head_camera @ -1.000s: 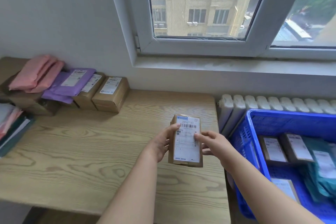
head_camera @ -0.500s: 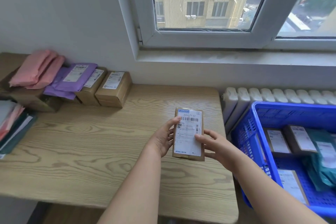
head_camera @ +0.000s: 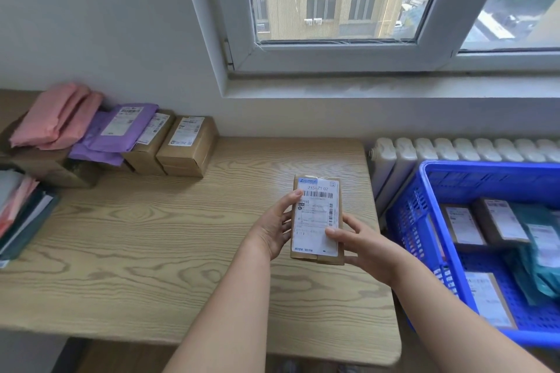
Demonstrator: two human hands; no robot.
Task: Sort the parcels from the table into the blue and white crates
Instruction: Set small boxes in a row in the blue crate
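Parcel [head_camera: 316, 221] of brown cardboard, label facing up, is held above the bench [head_camera: 136, 236], right of the frame's centre and near the blue crate [head_camera: 406, 221]. Its left edge is pinched by the left grip [head_camera: 274, 228], thumb on the label. Its lower right edge is clasped by the right grip [head_camera: 362, 244], thumb on the label and fingers curled behind. Other parcels [head_camera: 188, 145] are stacked at the upper left.

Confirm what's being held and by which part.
A small brown cardboard parcel with a white label, held by both hands: left hand grips its left long edge, right hand its lower right edge, thumb on the label.
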